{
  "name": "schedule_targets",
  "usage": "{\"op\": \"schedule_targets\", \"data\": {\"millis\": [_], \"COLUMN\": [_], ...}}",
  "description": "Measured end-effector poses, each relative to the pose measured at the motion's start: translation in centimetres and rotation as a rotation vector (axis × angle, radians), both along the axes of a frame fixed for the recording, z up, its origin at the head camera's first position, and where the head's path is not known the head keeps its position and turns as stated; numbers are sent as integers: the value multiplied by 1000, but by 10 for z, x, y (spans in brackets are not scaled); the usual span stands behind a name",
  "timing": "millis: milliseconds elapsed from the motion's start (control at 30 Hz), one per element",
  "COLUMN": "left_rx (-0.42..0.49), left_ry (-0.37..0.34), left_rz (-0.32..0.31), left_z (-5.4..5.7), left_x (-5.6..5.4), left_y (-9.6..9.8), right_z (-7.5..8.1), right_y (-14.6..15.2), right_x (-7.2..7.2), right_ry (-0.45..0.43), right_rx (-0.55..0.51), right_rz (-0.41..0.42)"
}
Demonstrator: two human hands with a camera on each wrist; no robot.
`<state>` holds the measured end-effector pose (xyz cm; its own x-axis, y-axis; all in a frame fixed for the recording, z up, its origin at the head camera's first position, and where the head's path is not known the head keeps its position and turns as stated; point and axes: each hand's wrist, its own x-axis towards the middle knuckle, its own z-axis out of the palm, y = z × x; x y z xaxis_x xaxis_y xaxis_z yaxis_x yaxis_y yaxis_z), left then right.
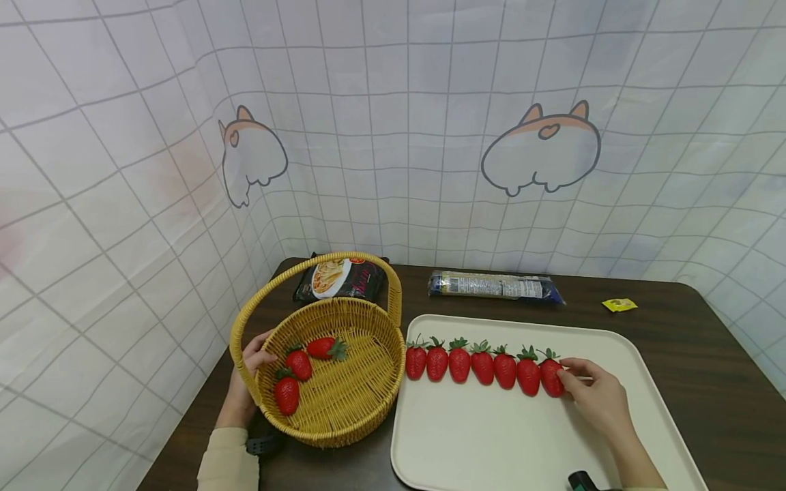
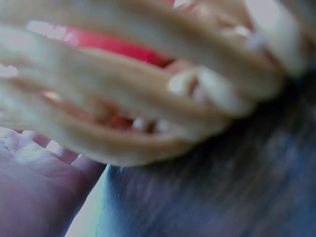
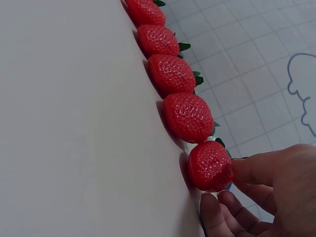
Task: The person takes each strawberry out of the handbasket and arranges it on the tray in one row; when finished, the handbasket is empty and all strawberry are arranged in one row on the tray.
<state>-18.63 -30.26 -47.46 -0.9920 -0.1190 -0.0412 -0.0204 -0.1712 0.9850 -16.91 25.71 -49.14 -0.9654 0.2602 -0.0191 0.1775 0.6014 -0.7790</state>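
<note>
A row of several red strawberries with green leaves runs along the upper part of a cream tray. My right hand pinches the strawberry at the row's right end, which lies on the tray against its neighbour. To the left stands a yellow wicker basket with a tall handle, three strawberries lying at its left side. My left hand grips the basket's left rim, fingers over the edge. Blurred weave fills the left wrist view, with part of the hand below it.
Behind the basket lies a black food packet. A long clear-and-blue packet rests beyond the tray, and a small yellow sachet sits at the back right. A white gridded curtain hangs behind the dark table.
</note>
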Motion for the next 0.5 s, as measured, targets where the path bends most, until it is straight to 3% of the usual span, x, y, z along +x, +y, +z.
{"op": "schedule_targets", "data": {"millis": [267, 500], "left_rx": [6, 13], "left_ry": [-12, -2], "left_rz": [9, 4], "left_z": [-5, -9], "left_x": [-2, -3], "left_y": [-2, -5], "right_z": [-1, 5], "right_y": [-2, -8], "right_x": [-2, -2], "right_ry": [-1, 101], "right_rx": [-23, -71], "right_rz": [-47, -153]}}
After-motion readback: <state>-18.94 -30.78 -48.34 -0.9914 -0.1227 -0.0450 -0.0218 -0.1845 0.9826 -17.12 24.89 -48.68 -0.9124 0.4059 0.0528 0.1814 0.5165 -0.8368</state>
